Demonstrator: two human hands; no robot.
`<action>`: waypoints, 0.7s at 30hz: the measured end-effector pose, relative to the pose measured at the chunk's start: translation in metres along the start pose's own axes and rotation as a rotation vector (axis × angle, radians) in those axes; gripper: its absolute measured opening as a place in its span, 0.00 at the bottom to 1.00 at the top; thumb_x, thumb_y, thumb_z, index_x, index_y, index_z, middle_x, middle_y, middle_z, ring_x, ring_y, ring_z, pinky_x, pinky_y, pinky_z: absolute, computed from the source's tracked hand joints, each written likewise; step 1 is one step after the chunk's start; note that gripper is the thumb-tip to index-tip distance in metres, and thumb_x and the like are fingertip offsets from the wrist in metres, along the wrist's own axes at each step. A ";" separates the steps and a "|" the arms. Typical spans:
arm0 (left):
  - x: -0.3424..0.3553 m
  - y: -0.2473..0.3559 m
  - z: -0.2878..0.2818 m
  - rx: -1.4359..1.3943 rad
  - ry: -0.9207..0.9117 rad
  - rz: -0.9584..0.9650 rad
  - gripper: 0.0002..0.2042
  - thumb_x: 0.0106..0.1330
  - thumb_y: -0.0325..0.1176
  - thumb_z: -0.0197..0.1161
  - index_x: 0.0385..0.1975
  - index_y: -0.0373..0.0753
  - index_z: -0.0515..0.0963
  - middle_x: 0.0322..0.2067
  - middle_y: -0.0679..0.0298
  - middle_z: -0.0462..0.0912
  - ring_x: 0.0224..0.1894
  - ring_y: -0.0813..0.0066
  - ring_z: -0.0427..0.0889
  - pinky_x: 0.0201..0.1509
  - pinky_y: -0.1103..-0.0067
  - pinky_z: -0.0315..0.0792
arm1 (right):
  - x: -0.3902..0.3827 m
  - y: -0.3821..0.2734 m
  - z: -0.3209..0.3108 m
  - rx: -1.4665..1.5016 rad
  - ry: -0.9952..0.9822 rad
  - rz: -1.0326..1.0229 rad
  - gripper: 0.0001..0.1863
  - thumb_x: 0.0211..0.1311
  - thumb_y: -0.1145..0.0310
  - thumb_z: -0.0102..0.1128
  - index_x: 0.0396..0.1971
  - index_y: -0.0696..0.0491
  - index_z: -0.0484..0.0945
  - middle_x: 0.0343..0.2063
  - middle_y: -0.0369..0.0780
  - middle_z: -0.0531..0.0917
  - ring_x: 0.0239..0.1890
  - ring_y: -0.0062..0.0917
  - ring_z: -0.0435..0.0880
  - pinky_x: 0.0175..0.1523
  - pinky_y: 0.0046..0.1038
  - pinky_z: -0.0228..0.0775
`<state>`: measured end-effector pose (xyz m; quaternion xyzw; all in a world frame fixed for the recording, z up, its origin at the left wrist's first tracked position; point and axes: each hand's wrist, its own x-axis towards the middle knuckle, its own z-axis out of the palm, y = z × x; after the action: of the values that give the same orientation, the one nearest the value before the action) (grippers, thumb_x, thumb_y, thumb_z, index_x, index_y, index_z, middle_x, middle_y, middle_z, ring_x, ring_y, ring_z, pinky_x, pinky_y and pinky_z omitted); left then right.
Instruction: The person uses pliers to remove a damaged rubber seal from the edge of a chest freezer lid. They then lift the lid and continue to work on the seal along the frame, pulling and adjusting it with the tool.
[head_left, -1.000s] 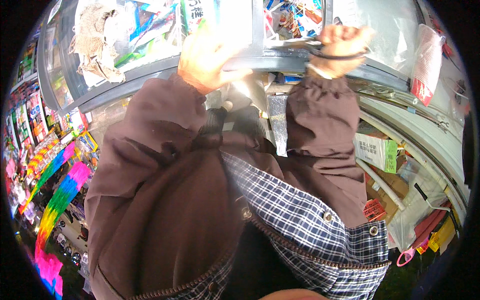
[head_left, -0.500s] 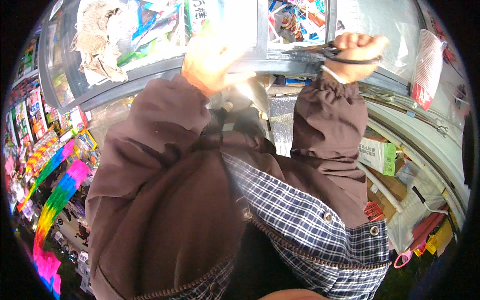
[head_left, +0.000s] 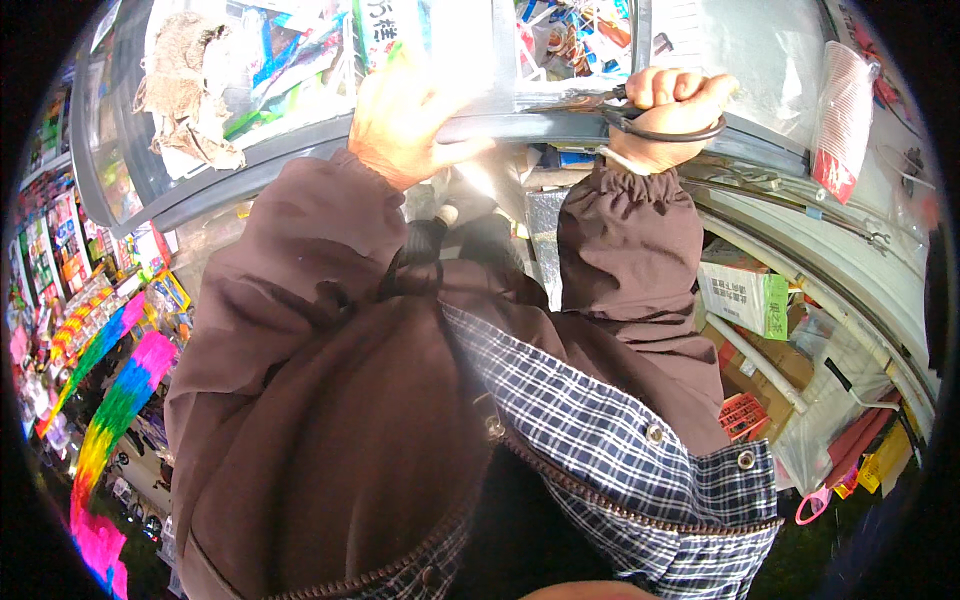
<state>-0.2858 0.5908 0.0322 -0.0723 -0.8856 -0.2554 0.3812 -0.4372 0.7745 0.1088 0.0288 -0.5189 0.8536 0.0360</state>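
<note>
My right hand (head_left: 672,112) is closed round the black-handled scissors (head_left: 622,114). Their blades point left across the grey frame of the glass-topped counter (head_left: 570,128), and one black handle loop stands out below the knuckles. At the counter's front edge, my left hand (head_left: 395,125) lies on a bright white surface with the thumb stretched out to the right. Glare washes out its fingertips, and no held thing shows there. Just beyond it is a green-and-white package (head_left: 378,30).
A crumpled brown cloth (head_left: 190,90) lies on the counter at the left. A stack of cups in clear wrap (head_left: 845,125) is at the far right. Below it are metal rods, a green-and-white carton (head_left: 745,300) and a red basket (head_left: 742,415). Rainbow streamers (head_left: 120,400) hang left.
My right hand has moved left with the scissors, closer to my left hand. My left hand stays in about the same place on the counter. The whole view has shifted slightly.
</note>
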 end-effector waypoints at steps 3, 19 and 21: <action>0.001 0.000 0.002 0.001 -0.012 0.002 0.21 0.36 0.42 0.76 0.29 0.39 0.77 0.29 0.63 0.76 0.39 0.63 0.77 0.39 0.70 0.71 | 0.004 -0.006 -0.002 -0.037 0.048 -0.227 0.21 0.66 0.52 0.43 0.16 0.49 0.59 0.13 0.31 0.60 0.09 0.18 0.59 0.11 0.20 0.48; -0.003 0.000 0.002 0.020 -0.040 -0.035 0.21 0.37 0.43 0.76 0.30 0.40 0.77 0.31 0.62 0.77 0.34 0.64 0.77 0.36 0.72 0.70 | 0.053 -0.058 -0.071 0.079 -0.122 -0.284 0.25 0.66 0.50 0.43 0.11 0.45 0.56 0.07 0.30 0.54 0.06 0.17 0.52 0.10 0.21 0.48; -0.006 -0.002 0.001 0.020 -0.059 -0.062 0.21 0.37 0.43 0.76 0.30 0.41 0.77 0.30 0.63 0.77 0.34 0.65 0.77 0.36 0.72 0.70 | 0.049 -0.059 -0.059 0.049 -0.159 -0.350 0.26 0.66 0.49 0.44 0.11 0.47 0.57 0.07 0.31 0.55 0.06 0.17 0.53 0.10 0.20 0.49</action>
<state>-0.2830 0.5896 0.0269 -0.0485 -0.9007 -0.2560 0.3476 -0.4815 0.8556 0.1374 0.1869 -0.4861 0.8418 0.1419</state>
